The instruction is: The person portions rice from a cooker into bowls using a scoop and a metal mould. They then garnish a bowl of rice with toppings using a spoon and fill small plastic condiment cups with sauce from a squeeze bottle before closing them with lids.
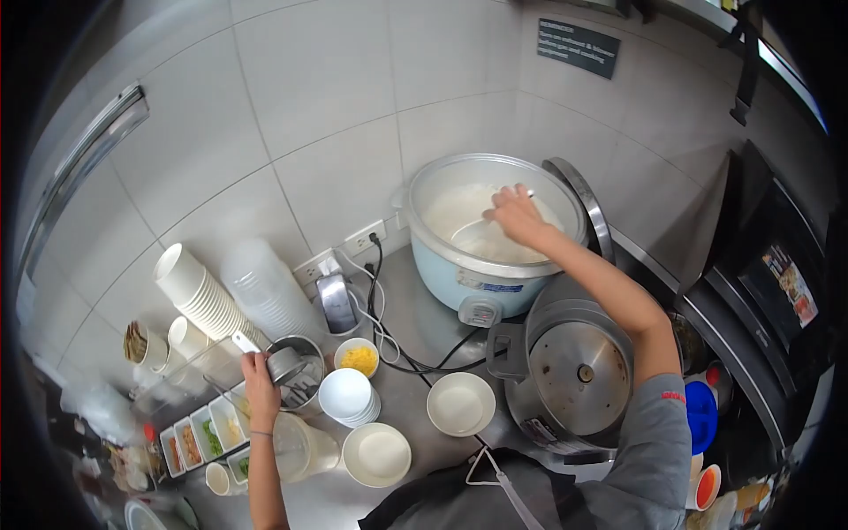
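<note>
Inside the large rice cooker (481, 272), my right hand (517, 218) is closed around a pale rice paddle (468, 233), its blade against the white rice (446, 210). My left hand (260, 389) grips a small metal measuring cup (284, 364) with a white handle, tilted over a metal container (309, 352) that holds some utensils. Close to that hand are a bowl of yellow shreds (358, 357), a stack of white bowls (347, 395) and a clear plastic pitcher (296, 449).
Two white bowls (377, 454) (461, 404) stand on the metal counter. A large pot with a metal lid (580, 378) sits right of them. Stacked paper cups (199, 287), clear containers (265, 283) and a tray of toppings (208, 433) line the left. Cords (380, 309) cross the counter.
</note>
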The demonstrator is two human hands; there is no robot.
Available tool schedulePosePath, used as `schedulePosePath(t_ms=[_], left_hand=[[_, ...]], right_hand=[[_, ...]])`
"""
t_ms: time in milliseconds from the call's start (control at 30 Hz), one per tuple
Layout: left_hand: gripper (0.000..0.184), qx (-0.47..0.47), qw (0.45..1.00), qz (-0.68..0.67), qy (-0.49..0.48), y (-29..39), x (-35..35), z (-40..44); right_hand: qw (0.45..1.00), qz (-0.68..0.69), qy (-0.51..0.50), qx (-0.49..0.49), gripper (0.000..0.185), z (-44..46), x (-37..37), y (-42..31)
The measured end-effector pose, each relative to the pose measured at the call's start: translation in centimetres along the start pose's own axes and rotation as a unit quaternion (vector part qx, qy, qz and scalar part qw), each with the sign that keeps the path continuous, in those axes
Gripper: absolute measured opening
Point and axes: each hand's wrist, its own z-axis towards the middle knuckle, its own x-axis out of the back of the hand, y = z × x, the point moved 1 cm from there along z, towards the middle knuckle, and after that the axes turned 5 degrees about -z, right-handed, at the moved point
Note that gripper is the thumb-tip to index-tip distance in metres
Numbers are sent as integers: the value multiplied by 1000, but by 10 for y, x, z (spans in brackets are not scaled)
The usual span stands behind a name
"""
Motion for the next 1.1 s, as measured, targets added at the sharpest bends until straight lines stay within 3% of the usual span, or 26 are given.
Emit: schedulePosePath(t_ms=[200, 267, 500, 533, 633, 667, 733, 767, 800, 833, 933, 1000, 1067, 1100], left_hand=[[40, -49, 994, 93, 8, 33, 24, 18], [33, -50, 992, 107, -45, 28, 13, 10], [28, -48, 993, 103, -13, 19, 5, 3], [30, -17, 994, 82, -76, 10, 0, 1], [34, 20, 995, 99, 25, 1, 1, 22], [38, 40, 996, 43, 73, -5, 0, 35], [42, 78, 968, -197, 136, -12, -19, 70], [46, 60, 977, -154, 131, -24, -38, 88], [52, 156, 939, -285, 112, 17, -41, 104], [55, 231, 854, -464, 51, 46, -52, 117], [45, 256, 748, -607, -86, 139, -92, 136], [33, 373, 567, -724, -122, 174, -139, 130], [29, 436, 539, -705, -150, 206, -157, 120], [32, 437, 486, -740, -156, 212, -170, 117]], right_hand=[[990, 3, 92, -107, 30, 3, 41, 34], [993, -7, 67, -92, 29, -6, 40, 36], [992, -14, 74, -102, 27, -21, 33, 35], [993, -21, 65, -94, 27, -25, 29, 36], [993, -25, 54, -100, 25, -25, 15, 38], [992, -16, 50, -116, 24, -24, 11, 40], [988, -2, 42, -150, 22, -20, -1, 43], [985, 4, 38, -171, 21, -16, -12, 44], [981, 11, 34, -190, 19, -13, -23, 43], [979, 10, 6, -204, 18, -8, -33, 43], [967, 6, -71, -244, 15, 7, -57, 39], [955, 3, -119, -270, 16, 14, -68, 34], [951, 37, -156, -265, 15, 19, -80, 29], [948, 53, -173, -262, 14, 21, -82, 27]])
